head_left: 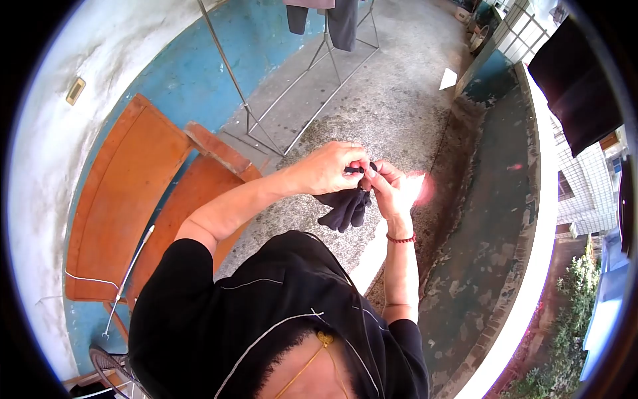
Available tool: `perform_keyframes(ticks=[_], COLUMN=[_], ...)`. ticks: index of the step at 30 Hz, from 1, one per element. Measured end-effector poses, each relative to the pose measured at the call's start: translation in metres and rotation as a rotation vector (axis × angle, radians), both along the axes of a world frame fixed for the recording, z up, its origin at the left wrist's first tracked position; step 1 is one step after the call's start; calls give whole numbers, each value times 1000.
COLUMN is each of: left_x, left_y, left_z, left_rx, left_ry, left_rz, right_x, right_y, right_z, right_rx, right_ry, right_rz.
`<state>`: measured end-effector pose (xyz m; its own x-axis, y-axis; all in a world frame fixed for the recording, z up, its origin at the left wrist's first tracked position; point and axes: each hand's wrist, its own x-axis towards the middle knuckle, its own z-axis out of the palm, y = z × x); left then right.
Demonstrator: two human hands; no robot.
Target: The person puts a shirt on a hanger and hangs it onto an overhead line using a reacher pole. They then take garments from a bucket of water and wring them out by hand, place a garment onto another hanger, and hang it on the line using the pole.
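In front of my chest, both hands meet over a small dark cloth piece (343,207). It hangs below them in loose folds with finger-like lobes; its exact kind I cannot make out. My left hand (332,167) is closed, its thumb and fingers pinching a narrow black edge at the top of the cloth. Fingertips of my right hand (391,189), on the arm with a red beaded bracelet (401,239), pinch the same top edge close beside the left ones. Part of the cloth is hidden behind the fingers.
Orange wooden boards (133,199) lean along the blue-and-white wall at left, with a thin pole (133,263) against them. Ahead stands a metal drying rack (312,110) with hanging clothes (342,23). A low wall (492,199) runs along the right; dark cloth (577,86) hangs beyond it.
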<state>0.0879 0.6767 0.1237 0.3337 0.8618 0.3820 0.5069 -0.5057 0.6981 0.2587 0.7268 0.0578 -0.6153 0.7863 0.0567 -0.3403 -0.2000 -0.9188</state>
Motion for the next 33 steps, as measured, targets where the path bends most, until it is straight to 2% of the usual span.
perform_keyframes(ticks=[3,8,11,13,14,16,22,24,28,33], left_x=[-1,3,5,5,4,4,30,37,48,63], left_y=[-1,-6,-6,-1,2,5,9,7,8,13], left_z=[2,3,-5,-9,-8,8,14,24,44,60], left_rx=[-156,-147,-276,-429,-431,-522,-426,-301,-186,-48], left_ry=[-24,64,-48,-308,-307,-146,-304,-99,-63,-131], left_rz=[24,6,42,-2,-5,-16,-170,-126,-106,-150], right_x=[2,3,8,16,20,28,45,51,63,71], right_y=[-1,-3,-11,-11,-8,-6,-5,-4,-4,-6], right_z=[0,-7,6,15,16,26,47,51,71,93], right_rx=[-22,-13,-1,113,75,97,22,48,80,39], right_ry=[123,134,77,10,21,-51,-85,-113,-217,-112], right_rz=[28,44,4,-43,-32,-33,-1,34,28,-23])
